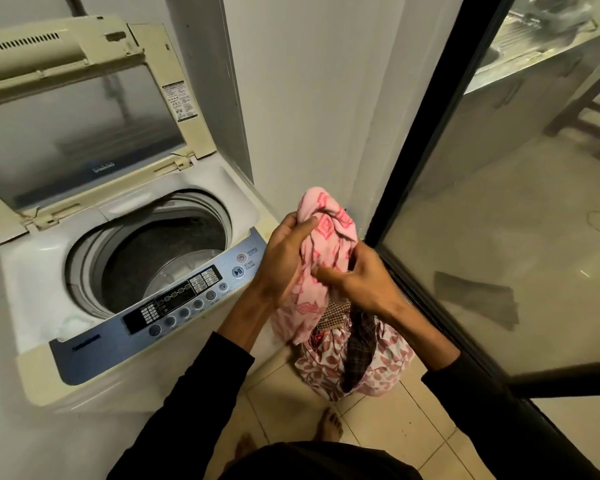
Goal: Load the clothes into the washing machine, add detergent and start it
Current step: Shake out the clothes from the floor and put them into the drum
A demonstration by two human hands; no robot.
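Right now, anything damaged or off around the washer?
Yes: the washer lid frame is yellowed, with a chipped hole at its top right corner and cracked trim at the lower hinge edge. A dark cloth lies loose on the floor behind the glass door.

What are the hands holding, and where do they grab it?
Both hold the pink cloth. The left hand grips its bunched top; the right hand pinches it lower down, above the clothes pile.

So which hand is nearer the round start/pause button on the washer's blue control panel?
Left. The left hand grips the pink patterned cloth just right of the round start/pause button; the right hand holds the cloth farther right.
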